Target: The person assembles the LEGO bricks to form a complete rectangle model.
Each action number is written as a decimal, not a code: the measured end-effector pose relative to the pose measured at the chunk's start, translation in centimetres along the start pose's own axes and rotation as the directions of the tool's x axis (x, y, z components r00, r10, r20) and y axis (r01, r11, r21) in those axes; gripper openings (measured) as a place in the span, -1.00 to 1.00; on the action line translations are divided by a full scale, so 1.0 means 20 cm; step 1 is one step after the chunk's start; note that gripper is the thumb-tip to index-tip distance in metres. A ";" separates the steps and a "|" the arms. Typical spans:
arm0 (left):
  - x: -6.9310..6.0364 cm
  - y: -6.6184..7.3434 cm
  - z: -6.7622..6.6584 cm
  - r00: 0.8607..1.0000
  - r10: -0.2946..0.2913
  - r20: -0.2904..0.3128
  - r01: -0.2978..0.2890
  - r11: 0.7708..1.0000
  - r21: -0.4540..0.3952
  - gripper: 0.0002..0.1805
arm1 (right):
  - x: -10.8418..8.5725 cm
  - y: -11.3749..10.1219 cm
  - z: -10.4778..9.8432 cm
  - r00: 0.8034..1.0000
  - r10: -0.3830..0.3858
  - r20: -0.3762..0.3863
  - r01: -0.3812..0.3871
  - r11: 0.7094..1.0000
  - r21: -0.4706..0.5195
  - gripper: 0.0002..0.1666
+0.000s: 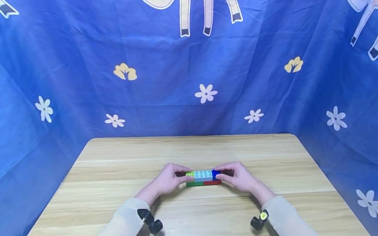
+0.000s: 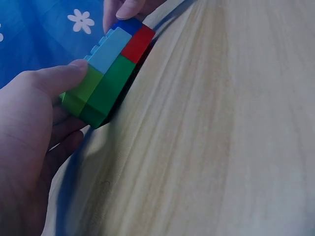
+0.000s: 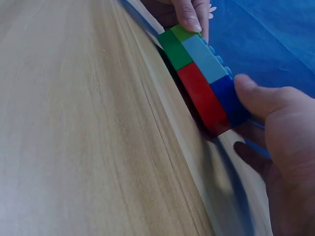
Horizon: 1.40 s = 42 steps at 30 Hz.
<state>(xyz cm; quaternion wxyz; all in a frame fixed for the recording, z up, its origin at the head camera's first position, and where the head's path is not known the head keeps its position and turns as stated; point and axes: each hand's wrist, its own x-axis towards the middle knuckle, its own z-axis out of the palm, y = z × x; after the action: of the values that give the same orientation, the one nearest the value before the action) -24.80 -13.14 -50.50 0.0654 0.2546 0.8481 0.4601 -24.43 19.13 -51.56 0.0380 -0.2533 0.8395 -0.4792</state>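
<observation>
A two-layer block of toy building bricks lies between both hands, near the middle of the table. Its top row has a lime green brick (image 2: 82, 91), a light blue brick (image 1: 203, 175) with studs showing, and a dark blue brick (image 3: 228, 96). Beneath them are a green brick (image 2: 110, 84) and a red brick (image 3: 203, 93). The left hand (image 1: 169, 179) pinches the lime green end, thumb on the near side. At the opposite end, the right hand (image 1: 239, 176) pinches the dark blue brick likewise. Fingers hide the far side; whether the block touches the table, I cannot tell.
A wood-grain table (image 1: 198, 222) extends around the hands. Blue cloth (image 1: 172, 82) printed with flowers and animals hangs behind it and along both sides. Each sleeve carries a small black wrist camera, one at the left (image 1: 150, 222), one at the right (image 1: 259, 220).
</observation>
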 end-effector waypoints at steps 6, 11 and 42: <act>0.03 -0.01 -0.02 1.000 -0.001 0.000 0.001 1.000 0.018 -0.65 | 0.01 0.01 0.01 0.990 -0.140 -0.015 0.139 0.990 -0.034 -0.41; 0.04 -0.01 -0.04 1.000 -0.028 0.011 0.028 1.000 0.012 -0.62 | 0.01 0.01 0.02 0.980 -0.198 -0.016 0.195 0.973 -0.120 -0.29; 0.00 -0.03 -0.01 0.986 0.143 -0.088 -0.121 0.968 0.218 -0.35 | 0.05 0.03 -0.01 0.987 -0.162 0.025 0.164 0.970 -0.180 -0.40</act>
<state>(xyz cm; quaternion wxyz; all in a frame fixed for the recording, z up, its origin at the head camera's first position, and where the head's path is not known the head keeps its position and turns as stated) -25.05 -13.52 -50.98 -0.0365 0.2920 0.8756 0.3831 -25.52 19.10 -51.86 -0.0205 -0.3260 0.8559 -0.4008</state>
